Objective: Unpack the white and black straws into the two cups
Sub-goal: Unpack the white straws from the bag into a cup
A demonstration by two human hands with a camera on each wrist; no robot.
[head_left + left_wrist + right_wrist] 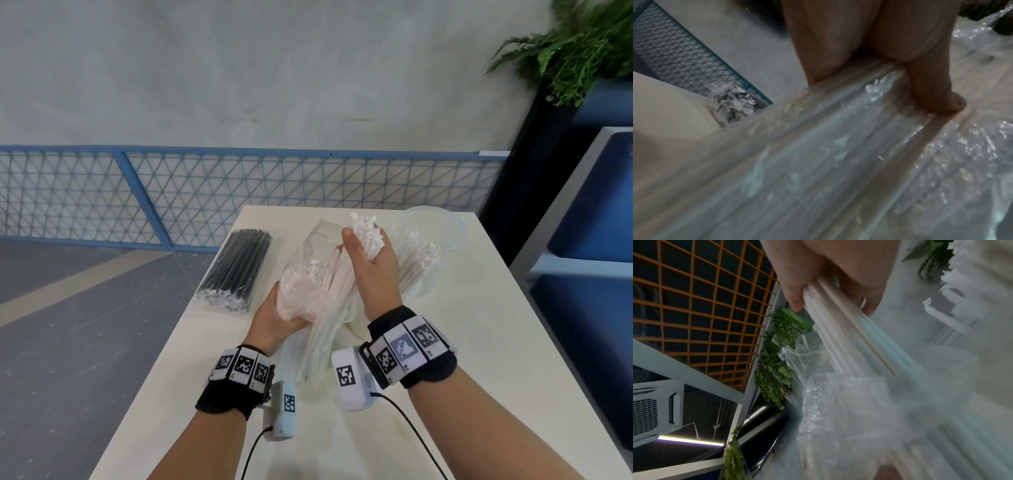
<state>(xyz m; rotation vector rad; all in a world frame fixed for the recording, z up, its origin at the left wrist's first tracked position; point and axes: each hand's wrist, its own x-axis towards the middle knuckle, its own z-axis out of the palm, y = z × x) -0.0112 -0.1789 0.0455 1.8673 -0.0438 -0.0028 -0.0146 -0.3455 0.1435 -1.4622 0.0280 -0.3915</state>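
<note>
A handful of white straws (363, 236) is raised above the middle of the table (479, 342), its lower ends apparently still inside the clear bag (308, 274) that held them. The right hand (373, 270) grasps that bunch, thumb and fingers (795, 295) curled round it near the upper ends. The left hand (274, 318) grips the bag from below, thumb (937, 97) pressed over the plastic, with more white straws still packed inside. Just to the right, a clear cup (435, 233) already holds a lean of white straws (418, 260); I can make out only this one cup. Off to the left lies the sealed pack of black straws (236, 270), untouched on the table edge, well apart from both hands.

The step in hand looks like drawing the bunch free and carrying it to the cup. The risks, as I judge them: the loose plastic may cling and drag extra straws out, scattering them over the table; the bunch may splay as it clears the bag, so some miss the rim; and the light cup, already loaded to one side, could tip if the new straws knock it. The black pack also sits close to the table's edge, where a careless sweep of the left arm could send it off
</note>
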